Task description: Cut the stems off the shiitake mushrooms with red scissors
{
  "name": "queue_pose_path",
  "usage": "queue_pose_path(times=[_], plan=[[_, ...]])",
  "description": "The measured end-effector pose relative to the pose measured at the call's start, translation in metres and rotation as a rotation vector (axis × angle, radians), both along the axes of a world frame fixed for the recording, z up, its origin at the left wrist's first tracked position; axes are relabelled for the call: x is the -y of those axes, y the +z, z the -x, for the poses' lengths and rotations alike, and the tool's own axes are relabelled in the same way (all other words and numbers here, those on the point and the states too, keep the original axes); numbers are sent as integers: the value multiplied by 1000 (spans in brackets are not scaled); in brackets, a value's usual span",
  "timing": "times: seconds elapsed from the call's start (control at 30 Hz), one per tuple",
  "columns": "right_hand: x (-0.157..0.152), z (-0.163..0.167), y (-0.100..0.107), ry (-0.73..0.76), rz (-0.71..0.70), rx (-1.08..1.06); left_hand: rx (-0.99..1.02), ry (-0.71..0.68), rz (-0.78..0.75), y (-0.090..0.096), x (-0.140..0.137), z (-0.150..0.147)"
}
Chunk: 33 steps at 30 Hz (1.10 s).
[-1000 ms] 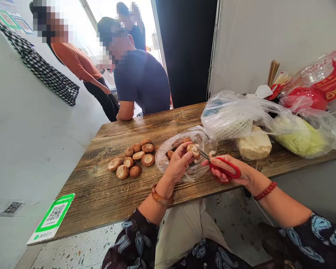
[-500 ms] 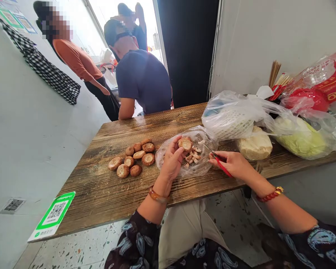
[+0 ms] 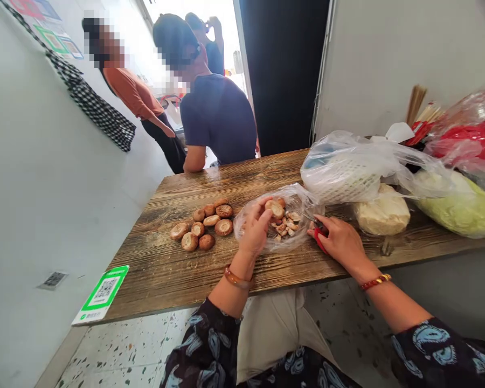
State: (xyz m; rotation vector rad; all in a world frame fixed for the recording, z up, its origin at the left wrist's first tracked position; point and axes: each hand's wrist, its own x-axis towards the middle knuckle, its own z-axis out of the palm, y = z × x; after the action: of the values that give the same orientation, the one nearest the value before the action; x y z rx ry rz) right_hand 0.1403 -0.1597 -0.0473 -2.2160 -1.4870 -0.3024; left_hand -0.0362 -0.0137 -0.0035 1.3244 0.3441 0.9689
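Mushroom [image 3: 275,209] sits in the left hand [image 3: 255,229], at the grip's tip.

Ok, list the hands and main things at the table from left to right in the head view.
Green-and-white QR card, loose mushrooms, left hand holding a mushroom, cut stem pieces, right hand holding red-handled scissors, pale block, bagged yellow-green vegetable.

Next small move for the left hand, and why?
Probably set the mushroom in the left hand beside the caps on the table: its underside looks stemless, like several of those, and stem pieces lie in the plastic bag.
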Motion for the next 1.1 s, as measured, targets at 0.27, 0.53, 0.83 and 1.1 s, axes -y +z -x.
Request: queue_pose_path(times=[0.27, 0.53, 0.83, 1.1], plan=[[-2, -2, -9, -32, -83, 0, -142, 201, -482, 30, 9, 17], [-1, -4, -6, 12, -187, -120, -579, 771, -873, 40, -70, 83], [-1, -8, -11, 32, -162, -119, -1145, 801, -871, 8, -104, 152], [-1, -8, -11, 39, -163, -137, -1023, 814, -960, 28, -81, 132]])
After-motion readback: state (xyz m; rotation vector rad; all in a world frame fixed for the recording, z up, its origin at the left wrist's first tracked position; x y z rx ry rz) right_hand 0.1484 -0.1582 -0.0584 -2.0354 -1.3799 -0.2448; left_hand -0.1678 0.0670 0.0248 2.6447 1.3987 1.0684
